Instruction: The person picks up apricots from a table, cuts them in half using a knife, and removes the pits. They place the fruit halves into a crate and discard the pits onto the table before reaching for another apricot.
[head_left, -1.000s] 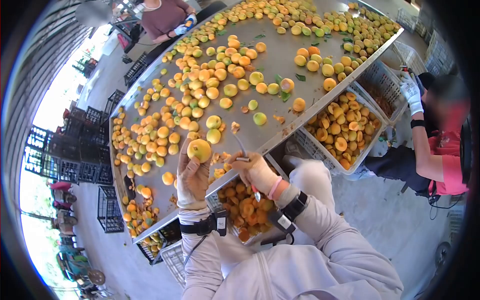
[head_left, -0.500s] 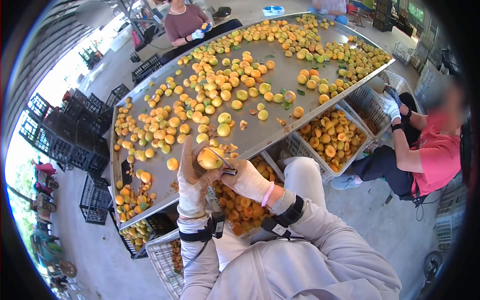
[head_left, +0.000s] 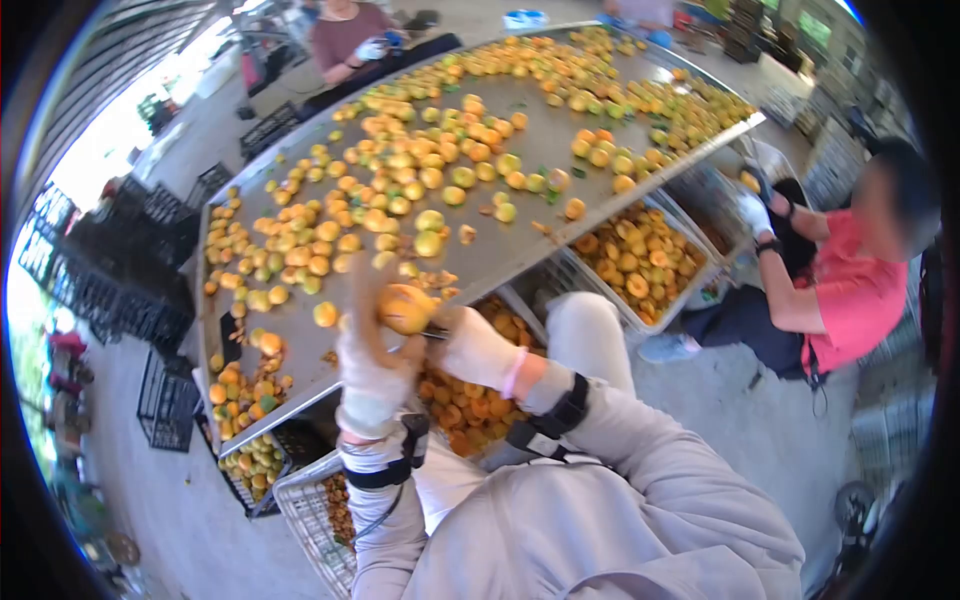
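My left hand [head_left: 375, 375], in a pale glove, is closed around a whole orange-yellow apricot [head_left: 404, 309] above the near edge of the metal table [head_left: 500, 265]. My gloved right hand [head_left: 476, 350] grips a small knife [head_left: 437, 332] against the fruit's right side. Most of the knife is hidden by the fingers, and motion blurs the left fingers. Many loose apricots [head_left: 400, 190] lie across the tabletop, with a few leaves among them. Below my hands, apricot halves [head_left: 465, 412] fill a container between my legs.
A white crate [head_left: 684, 297] of apricot halves stands under the table's right edge. Beyond it sits a co-worker in a red shirt [head_left: 862, 305]. Another person [head_left: 350, 45] is at the far side. Black crates [head_left: 130, 275] are stacked on the left; a pale crate [head_left: 310, 520] stands lower left.
The view has shifted, so table and crates appear further left and slightly higher. Both hands stay together at the apricot. The curved blade visible earlier is now mostly hidden.
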